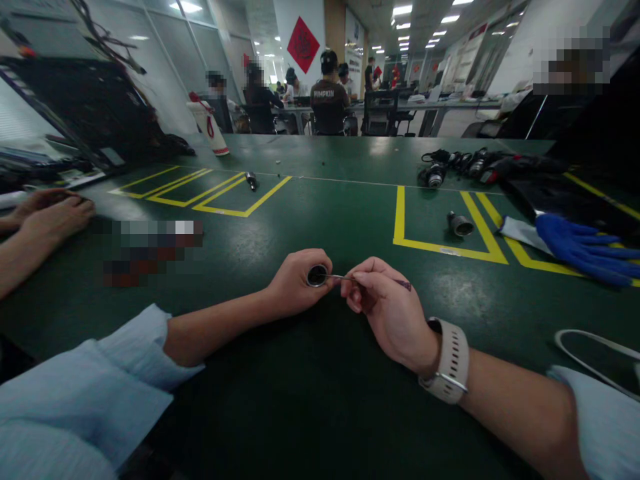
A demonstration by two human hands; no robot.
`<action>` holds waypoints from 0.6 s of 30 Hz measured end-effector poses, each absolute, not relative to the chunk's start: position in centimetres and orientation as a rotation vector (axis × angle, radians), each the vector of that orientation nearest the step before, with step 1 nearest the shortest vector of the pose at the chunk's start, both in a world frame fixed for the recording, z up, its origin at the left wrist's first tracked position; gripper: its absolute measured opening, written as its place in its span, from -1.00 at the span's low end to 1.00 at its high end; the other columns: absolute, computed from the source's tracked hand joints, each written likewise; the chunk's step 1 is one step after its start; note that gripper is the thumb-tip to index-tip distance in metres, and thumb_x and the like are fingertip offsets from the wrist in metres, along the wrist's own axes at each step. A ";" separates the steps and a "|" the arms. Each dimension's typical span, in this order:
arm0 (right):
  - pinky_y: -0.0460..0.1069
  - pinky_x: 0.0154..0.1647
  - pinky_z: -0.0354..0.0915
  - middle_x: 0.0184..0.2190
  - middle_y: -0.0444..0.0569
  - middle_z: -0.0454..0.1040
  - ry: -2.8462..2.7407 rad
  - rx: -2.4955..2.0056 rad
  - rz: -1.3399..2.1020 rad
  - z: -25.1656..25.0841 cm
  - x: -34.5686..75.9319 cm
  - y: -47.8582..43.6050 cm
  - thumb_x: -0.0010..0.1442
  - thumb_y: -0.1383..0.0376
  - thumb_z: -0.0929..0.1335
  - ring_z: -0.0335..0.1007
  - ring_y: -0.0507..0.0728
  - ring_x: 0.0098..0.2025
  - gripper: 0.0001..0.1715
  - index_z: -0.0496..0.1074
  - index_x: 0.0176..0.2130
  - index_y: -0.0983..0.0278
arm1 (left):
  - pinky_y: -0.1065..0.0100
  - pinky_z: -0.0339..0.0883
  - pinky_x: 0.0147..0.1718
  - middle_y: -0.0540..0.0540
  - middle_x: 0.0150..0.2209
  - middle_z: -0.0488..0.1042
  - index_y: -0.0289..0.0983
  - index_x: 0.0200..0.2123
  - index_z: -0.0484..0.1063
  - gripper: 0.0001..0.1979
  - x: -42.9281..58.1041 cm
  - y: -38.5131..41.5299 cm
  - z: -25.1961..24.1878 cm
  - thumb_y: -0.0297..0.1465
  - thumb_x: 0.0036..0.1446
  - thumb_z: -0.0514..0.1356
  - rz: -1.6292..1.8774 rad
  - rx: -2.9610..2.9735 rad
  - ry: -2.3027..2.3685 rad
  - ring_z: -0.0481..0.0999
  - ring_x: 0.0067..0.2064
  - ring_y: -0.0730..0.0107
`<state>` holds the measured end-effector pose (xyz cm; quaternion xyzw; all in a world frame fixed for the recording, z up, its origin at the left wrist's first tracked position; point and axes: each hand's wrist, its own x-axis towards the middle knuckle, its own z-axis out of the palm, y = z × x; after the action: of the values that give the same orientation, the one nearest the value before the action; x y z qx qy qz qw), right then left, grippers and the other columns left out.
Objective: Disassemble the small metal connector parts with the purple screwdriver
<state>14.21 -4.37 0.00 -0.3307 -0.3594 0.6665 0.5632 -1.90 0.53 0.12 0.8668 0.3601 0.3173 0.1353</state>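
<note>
My left hand [295, 283] is curled round a small round metal part [317, 275], its open end turned towards me. My right hand [385, 307] pinches a thin metal tool [373, 280] whose tip reaches into the mouth of that part. Both hands rest low on the dark green table [320, 207]. A pale watch strap sits on my right wrist.
Yellow-taped boxes mark the table; a small cylinder [460, 225] lies in the right box, another [251, 180] by the left one. Black parts [453, 167] sit far right, a blue glove [580, 247] at right. Another person's hands [47, 213] rest at left. People sit in the background.
</note>
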 end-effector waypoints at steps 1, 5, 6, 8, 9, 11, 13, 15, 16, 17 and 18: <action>-0.08 -0.55 0.11 -0.59 -0.15 0.40 -0.906 -0.793 1.512 0.0 14.2 -4.5 0.02 0.41 0.30 0.20 -0.01 -0.56 -0.91 0.33 -0.51 0.28 | 0.45 0.11 -0.52 0.05 -0.58 0.27 -0.29 -0.56 0.25 -0.86 -1.9 0.6 0.1 -0.45 -0.01 0.16 0.923 2.515 1.050 0.26 -0.52 0.51; -0.07 -0.49 0.16 -0.53 -0.16 0.41 -1.187 -0.901 1.323 -0.1 14.4 -5.0 0.10 0.39 0.30 0.23 -0.01 -0.50 -0.90 0.36 -0.46 0.26 | 0.44 0.11 -0.51 0.05 -0.57 0.27 -0.29 -0.55 0.25 -0.88 -1.8 0.6 0.0 -0.51 -0.05 0.16 0.915 2.565 1.078 0.27 -0.51 0.49; -0.07 -0.48 0.16 -0.52 -0.16 0.41 -1.210 -0.914 1.320 0.0 14.4 -5.1 0.10 0.39 0.30 0.23 -0.01 -0.50 -0.89 0.36 -0.46 0.26 | 0.44 0.11 -0.51 0.04 -0.57 0.28 -0.29 -0.55 0.25 -0.88 -1.8 0.6 0.0 -0.51 -0.05 0.16 0.906 2.581 1.078 0.27 -0.50 0.49; -0.07 -0.50 0.16 -0.54 -0.16 0.41 -1.166 -0.896 1.376 0.0 14.3 -5.0 0.08 0.39 0.30 0.23 -0.01 -0.52 -0.89 0.35 -0.47 0.26 | 0.43 0.11 -0.50 0.04 -0.56 0.28 -0.29 -0.55 0.25 -0.88 -1.8 0.6 0.0 -0.51 -0.05 0.16 0.901 2.599 1.067 0.27 -0.50 0.49; -0.08 -0.51 0.14 -0.55 -0.16 0.40 -1.107 -0.875 1.423 0.0 14.3 -5.0 0.07 0.39 0.30 0.22 -0.01 -0.53 -0.89 0.35 -0.49 0.27 | 0.43 0.11 -0.50 0.04 -0.56 0.27 -0.29 -0.56 0.25 -0.87 -1.8 0.6 0.0 -0.51 -0.04 0.16 0.909 2.597 1.058 0.27 -0.50 0.49; -0.08 -0.55 0.11 -0.59 -0.15 0.40 -0.959 -0.831 1.526 0.1 14.3 -4.7 0.02 0.40 0.31 0.19 -0.02 -0.57 -0.90 0.33 -0.52 0.27 | 0.44 0.11 -0.51 0.05 -0.57 0.27 -0.29 -0.56 0.25 -0.87 -1.8 0.5 0.0 -0.50 -0.04 0.16 0.934 2.574 1.045 0.26 -0.51 0.50; -0.09 -0.57 0.10 -0.62 -0.13 0.40 -0.834 -0.802 1.608 0.1 14.2 -4.4 -0.02 0.41 0.31 0.18 -0.02 -0.59 -0.90 0.32 -0.54 0.28 | 0.44 0.10 -0.52 0.05 -0.58 0.26 -0.29 -0.56 0.24 -0.86 -1.9 0.5 0.1 -0.49 -0.03 0.16 0.947 2.540 1.035 0.25 -0.52 0.51; -0.09 -0.57 0.10 -0.62 -0.12 0.41 -0.775 -0.780 1.660 0.2 14.2 -4.3 -0.03 0.41 0.32 0.18 -0.02 -0.59 -0.91 0.33 -0.54 0.29 | 0.45 0.10 -0.53 0.06 -0.58 0.25 -0.29 -0.56 0.24 -0.86 -1.9 0.5 0.2 -0.47 -0.02 0.16 0.945 2.512 1.033 0.24 -0.53 0.52; -0.09 -0.57 0.10 -0.62 -0.12 0.41 -0.765 -0.770 1.674 0.3 14.2 -4.2 -0.03 0.41 0.32 0.19 -0.02 -0.58 -0.91 0.33 -0.54 0.29 | 0.45 0.10 -0.53 0.06 -0.58 0.25 -0.29 -0.56 0.24 -0.86 -1.9 0.5 0.2 -0.46 -0.02 0.16 0.944 2.503 1.032 0.24 -0.53 0.52; -0.09 -0.57 0.11 -0.61 -0.11 0.42 -0.760 -0.760 1.681 0.3 14.2 -4.2 -0.03 0.42 0.32 0.19 -0.02 -0.58 -0.91 0.34 -0.54 0.29 | 0.45 0.10 -0.53 0.06 -0.58 0.26 -0.29 -0.56 0.24 -0.86 -1.9 0.5 0.2 -0.46 -0.02 0.16 0.946 2.496 1.032 0.24 -0.53 0.53; -0.09 -0.57 0.11 -0.61 -0.11 0.42 -0.758 -0.751 1.686 0.3 14.2 -4.2 -0.03 0.42 0.32 0.19 -0.02 -0.58 -0.91 0.34 -0.54 0.30 | 0.46 0.10 -0.53 0.06 -0.58 0.26 -0.29 -0.56 0.25 -0.86 -1.9 0.5 0.2 -0.46 -0.03 0.16 0.951 2.490 1.032 0.24 -0.53 0.53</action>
<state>14.20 -4.17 0.32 -0.3161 -0.3193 0.7099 0.5423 -1.88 0.48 0.24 0.8625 0.3575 0.3293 0.1412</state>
